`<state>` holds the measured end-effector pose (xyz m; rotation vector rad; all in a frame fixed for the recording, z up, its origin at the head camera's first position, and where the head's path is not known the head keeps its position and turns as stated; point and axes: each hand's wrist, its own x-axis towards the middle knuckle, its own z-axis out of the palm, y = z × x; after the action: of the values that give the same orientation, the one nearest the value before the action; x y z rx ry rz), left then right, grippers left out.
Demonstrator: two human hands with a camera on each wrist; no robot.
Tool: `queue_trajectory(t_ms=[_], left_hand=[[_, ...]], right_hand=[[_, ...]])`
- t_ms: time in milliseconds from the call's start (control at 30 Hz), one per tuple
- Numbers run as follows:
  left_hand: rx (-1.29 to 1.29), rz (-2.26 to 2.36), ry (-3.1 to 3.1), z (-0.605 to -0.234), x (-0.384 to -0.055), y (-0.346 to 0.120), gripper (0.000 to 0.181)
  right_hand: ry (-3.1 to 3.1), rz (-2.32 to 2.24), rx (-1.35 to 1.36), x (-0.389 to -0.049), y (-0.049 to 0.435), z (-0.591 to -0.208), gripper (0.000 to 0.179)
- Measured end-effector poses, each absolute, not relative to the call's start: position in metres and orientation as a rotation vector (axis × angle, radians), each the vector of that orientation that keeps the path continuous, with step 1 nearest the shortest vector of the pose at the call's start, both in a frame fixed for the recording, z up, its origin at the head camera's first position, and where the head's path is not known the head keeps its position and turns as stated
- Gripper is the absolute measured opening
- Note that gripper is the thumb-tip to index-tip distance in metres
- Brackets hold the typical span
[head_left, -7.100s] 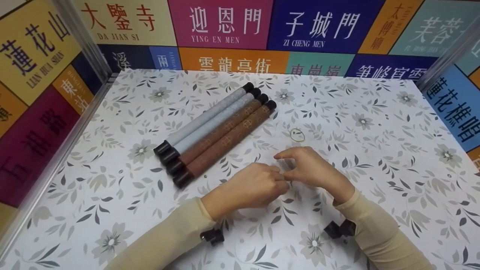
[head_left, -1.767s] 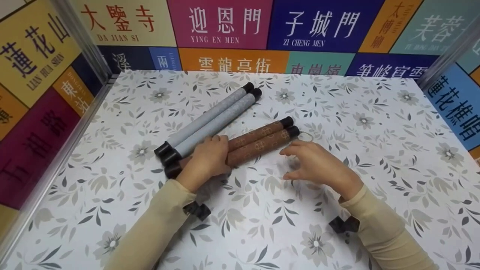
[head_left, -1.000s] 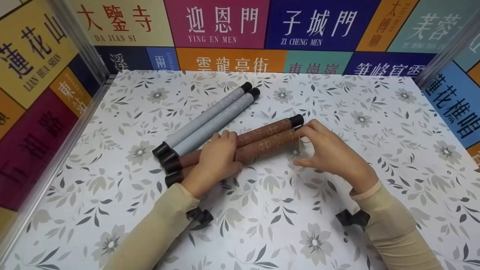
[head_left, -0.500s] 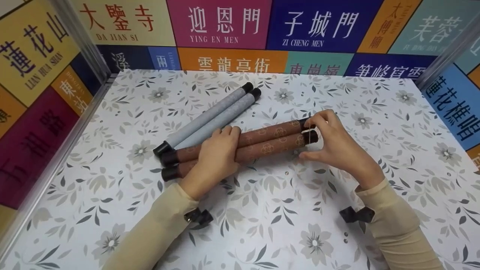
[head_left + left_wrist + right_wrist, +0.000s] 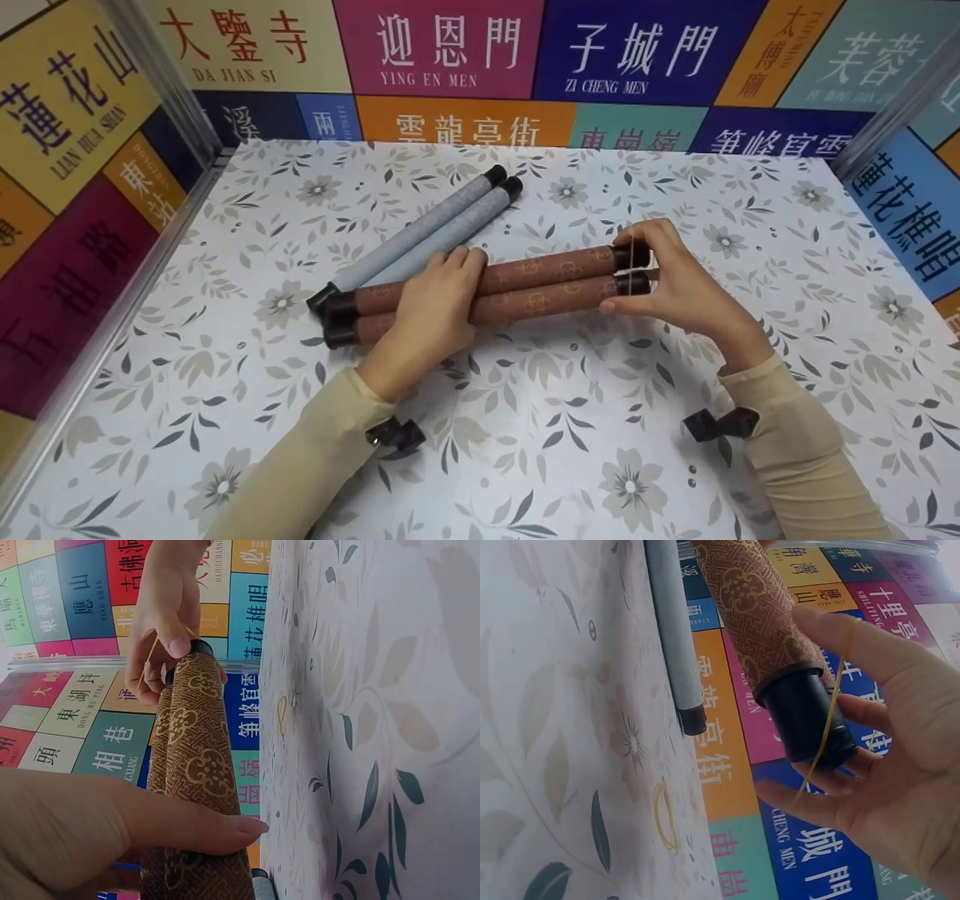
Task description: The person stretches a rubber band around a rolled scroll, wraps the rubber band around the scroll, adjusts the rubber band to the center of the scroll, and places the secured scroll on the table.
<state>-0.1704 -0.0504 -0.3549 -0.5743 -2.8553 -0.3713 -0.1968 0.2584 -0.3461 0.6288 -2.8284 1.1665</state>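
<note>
In the head view my left hand (image 5: 439,319) grips two brown patterned scroll-like rolls (image 5: 540,300) with black end caps, side by side and raised off the table. My right hand (image 5: 679,289) is at their right ends, thumb below and fingers above. It stretches a thin yellow rubber band (image 5: 832,716) between thumb and fingers. The band crosses the black end cap (image 5: 806,720); whether it circles both rolls, I cannot tell. From the left wrist, my left thumb (image 5: 202,829) lies across the patterned roll. A second rubber band (image 5: 664,817) lies on the table.
Two grey-blue rolls (image 5: 420,232) with black caps lie diagonally on the table behind the brown pair. A flower-printed cloth (image 5: 525,450) covers the table. Panels with colourful lettering (image 5: 442,52) stand along the back and both sides.
The brown rolls were parted from the grey pair, lifted and swung rightward by my left hand. My right hand took up a rubber band and brought it over their right ends.
</note>
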Motion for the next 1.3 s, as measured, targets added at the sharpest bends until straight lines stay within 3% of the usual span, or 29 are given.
queue_trajectory(t_ms=[233, 567, 1300], left_hand=[[-0.554, -0.398, -2.834, -0.356, -0.170, -0.049, 0.063], [-0.585, -0.393, -2.852, -0.359, -0.167, -0.046, 0.065], [-0.738, -0.335, -2.807, -0.358, -0.167, -0.046, 0.068]], right_hand=[[-2.745, 1.551, 0.621, -0.199, 0.260, -0.348, 0.081], [-2.698, 1.697, 0.522, -0.199, 0.253, -0.356, 0.077], [-2.893, 1.402, 0.541, -0.202, 0.262, -0.352, 0.046]])
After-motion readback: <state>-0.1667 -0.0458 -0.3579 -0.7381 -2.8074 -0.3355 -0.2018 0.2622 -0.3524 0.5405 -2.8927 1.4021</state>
